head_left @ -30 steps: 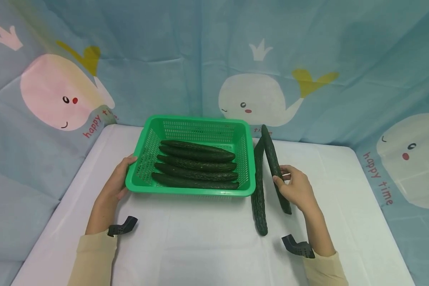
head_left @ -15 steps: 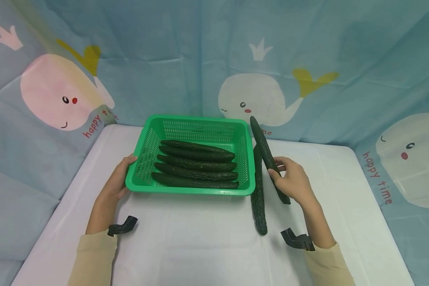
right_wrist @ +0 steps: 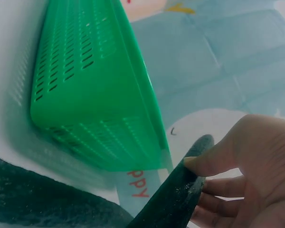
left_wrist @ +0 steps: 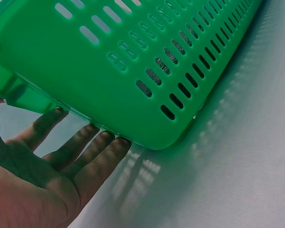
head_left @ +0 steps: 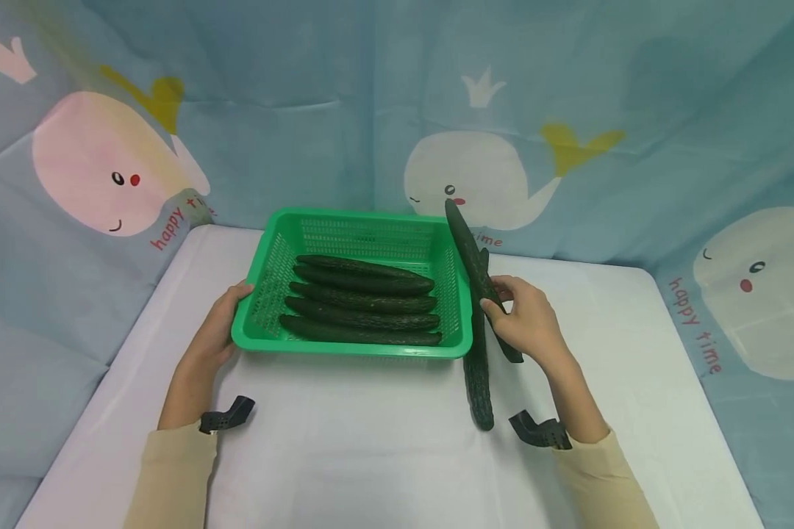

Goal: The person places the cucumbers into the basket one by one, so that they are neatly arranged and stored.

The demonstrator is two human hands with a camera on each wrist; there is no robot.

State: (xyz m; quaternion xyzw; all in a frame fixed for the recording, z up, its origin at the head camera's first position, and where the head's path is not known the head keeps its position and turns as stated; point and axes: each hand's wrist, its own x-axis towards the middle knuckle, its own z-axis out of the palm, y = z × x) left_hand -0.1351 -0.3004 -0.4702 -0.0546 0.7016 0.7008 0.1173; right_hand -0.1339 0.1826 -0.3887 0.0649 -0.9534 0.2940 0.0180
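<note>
My right hand [head_left: 528, 316] pinches a long dark green cucumber [head_left: 466, 242] between thumb and fingers. It is tilted, its far end appearing above the basket's right rim in the head view. In the right wrist view the held cucumber [right_wrist: 178, 197] points past the green basket's corner. Another cucumber [head_left: 478, 382] lies on the table along the right side of the green plastic basket [head_left: 344, 350]. Inside are several cucumbers [head_left: 364, 301], roughly side by side. My left hand [head_left: 215, 327] touches the basket's left end; its fairly straight fingers [left_wrist: 99, 161] meet the outer wall in the left wrist view.
White cloth covers the table [head_left: 370, 441]. Behind and beside it hangs a blue curtain [head_left: 291, 132] printed with whales. Each wrist carries a black band, such as the right wrist mount [head_left: 539, 431].
My right hand has lifted its cucumber and moved left and away from me, bringing the far end up to the basket's right rim. The left hand and basket stay put.
</note>
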